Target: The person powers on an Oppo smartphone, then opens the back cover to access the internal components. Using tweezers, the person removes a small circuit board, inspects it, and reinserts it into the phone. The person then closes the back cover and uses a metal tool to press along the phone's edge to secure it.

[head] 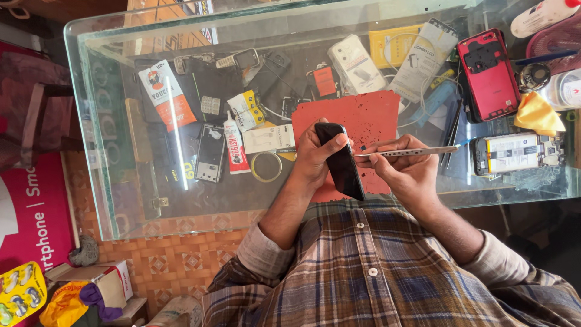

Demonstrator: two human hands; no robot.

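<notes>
My left hand (pixel 311 158) grips a black phone (pixel 342 165) and holds it on edge above a red work mat (pixel 363 115). My right hand (pixel 407 174) pinches silver tweezers (pixel 417 151), which lie nearly level. Their tip points left and meets the phone's upper side edge. Both hands hover close together over the near edge of the glass table (pixel 121 181). My checked shirt sleeves fill the bottom of the view.
To the right lie a red phone housing (pixel 489 75), an opened phone with its board showing (pixel 514 152) and a yellow cloth (pixel 535 114). A glue tube (pixel 233 145), a tape ring (pixel 266 167), a phone frame (pixel 210 153) and several packets lie to the left.
</notes>
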